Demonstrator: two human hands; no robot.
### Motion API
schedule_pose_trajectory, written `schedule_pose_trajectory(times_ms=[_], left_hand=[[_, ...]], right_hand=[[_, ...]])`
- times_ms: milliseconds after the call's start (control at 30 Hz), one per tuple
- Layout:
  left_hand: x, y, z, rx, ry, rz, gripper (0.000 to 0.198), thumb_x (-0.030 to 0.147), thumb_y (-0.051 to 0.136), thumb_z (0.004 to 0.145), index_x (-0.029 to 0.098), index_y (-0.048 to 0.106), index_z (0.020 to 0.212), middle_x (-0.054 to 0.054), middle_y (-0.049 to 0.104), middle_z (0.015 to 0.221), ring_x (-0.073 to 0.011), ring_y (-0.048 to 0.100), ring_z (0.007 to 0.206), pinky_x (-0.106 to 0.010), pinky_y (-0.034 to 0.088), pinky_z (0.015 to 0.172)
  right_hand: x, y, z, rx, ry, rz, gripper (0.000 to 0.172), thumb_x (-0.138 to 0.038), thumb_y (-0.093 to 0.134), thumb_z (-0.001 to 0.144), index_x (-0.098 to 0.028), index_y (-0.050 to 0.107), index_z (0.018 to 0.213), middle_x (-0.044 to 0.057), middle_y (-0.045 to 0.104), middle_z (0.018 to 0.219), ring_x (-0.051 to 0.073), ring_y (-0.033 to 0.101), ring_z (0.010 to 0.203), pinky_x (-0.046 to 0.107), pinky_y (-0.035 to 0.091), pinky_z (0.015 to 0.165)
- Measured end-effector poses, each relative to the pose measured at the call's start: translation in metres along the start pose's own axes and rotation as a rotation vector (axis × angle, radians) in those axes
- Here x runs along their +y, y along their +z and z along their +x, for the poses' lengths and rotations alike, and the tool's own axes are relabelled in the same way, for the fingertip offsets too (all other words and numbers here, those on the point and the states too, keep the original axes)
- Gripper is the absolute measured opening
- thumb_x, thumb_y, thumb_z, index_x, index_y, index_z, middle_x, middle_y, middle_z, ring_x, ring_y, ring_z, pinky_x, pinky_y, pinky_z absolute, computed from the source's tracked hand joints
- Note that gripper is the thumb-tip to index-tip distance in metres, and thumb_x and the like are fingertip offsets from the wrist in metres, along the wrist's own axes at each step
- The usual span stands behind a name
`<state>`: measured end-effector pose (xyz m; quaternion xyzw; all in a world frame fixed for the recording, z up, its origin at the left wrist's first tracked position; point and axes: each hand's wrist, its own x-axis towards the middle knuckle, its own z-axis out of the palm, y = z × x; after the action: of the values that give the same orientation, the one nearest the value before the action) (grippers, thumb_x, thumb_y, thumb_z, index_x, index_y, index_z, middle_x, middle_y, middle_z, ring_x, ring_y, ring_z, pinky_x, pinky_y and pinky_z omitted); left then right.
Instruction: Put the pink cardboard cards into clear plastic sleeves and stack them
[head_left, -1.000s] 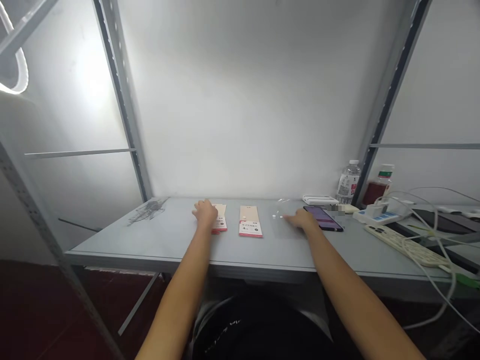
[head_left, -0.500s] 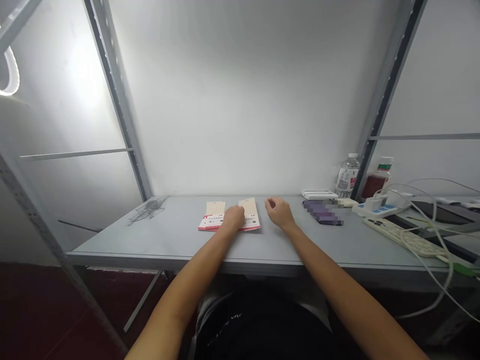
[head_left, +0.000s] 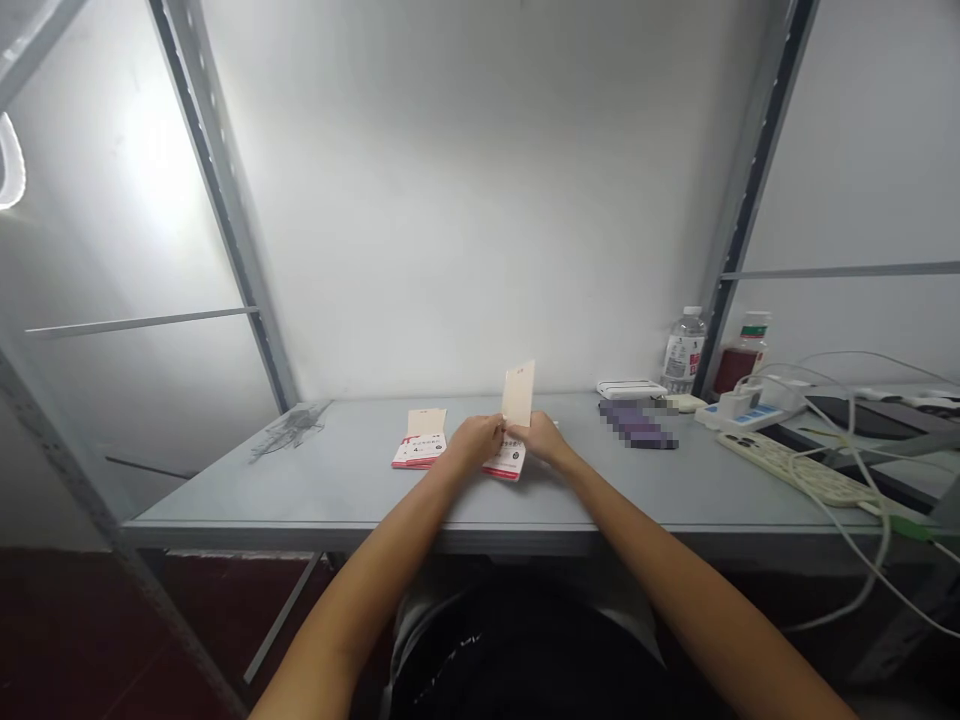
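The left hand [head_left: 476,442] and the right hand [head_left: 541,440] are both pinching a cream card [head_left: 517,393], holding it upright above the table [head_left: 637,490]. A red-edged packet [head_left: 504,463] is lying under the hands, and a second packet [head_left: 420,450] is lying just beside the left hand.

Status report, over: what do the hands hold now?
Left hand, right hand together at centre. Cream card upright between them. Red-and-white packet under the hands, second packet to the left.
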<state>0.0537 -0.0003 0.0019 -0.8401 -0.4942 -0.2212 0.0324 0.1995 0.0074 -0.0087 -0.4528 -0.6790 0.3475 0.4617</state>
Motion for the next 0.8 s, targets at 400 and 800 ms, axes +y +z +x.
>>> schedule_pose_trajectory(times_ms=[400,800], left_hand=[[-0.0004,-0.0022,-0.0014,-0.117,0.006,0.065,0.021,0.014,0.039,0.078,0.019,0.057,0.087,-0.007,0.062,0.08,-0.0166,0.056,0.068,-0.024,0.036,0.057],[0.0003,-0.004,-0.0032,-0.086,-0.039,-0.005,0.031,0.028,0.032,0.084,0.018,0.061,0.078,-0.008,0.062,0.074,-0.0172,0.055,0.068,-0.026,0.036,0.06]], right_hand=[[0.001,-0.0041,-0.0031,-0.068,-0.012,-0.054,0.014,-0.024,0.049,0.063,-0.016,0.058,0.058,0.003,0.061,0.058,0.016,0.054,0.056,0.024,0.039,0.049],[0.0099,-0.0064,-0.001,-0.146,-0.08,-0.055,0.012,-0.023,0.047,0.063,-0.017,0.05,0.053,-0.001,0.053,0.052,0.012,0.047,0.05,0.022,0.034,0.045]])
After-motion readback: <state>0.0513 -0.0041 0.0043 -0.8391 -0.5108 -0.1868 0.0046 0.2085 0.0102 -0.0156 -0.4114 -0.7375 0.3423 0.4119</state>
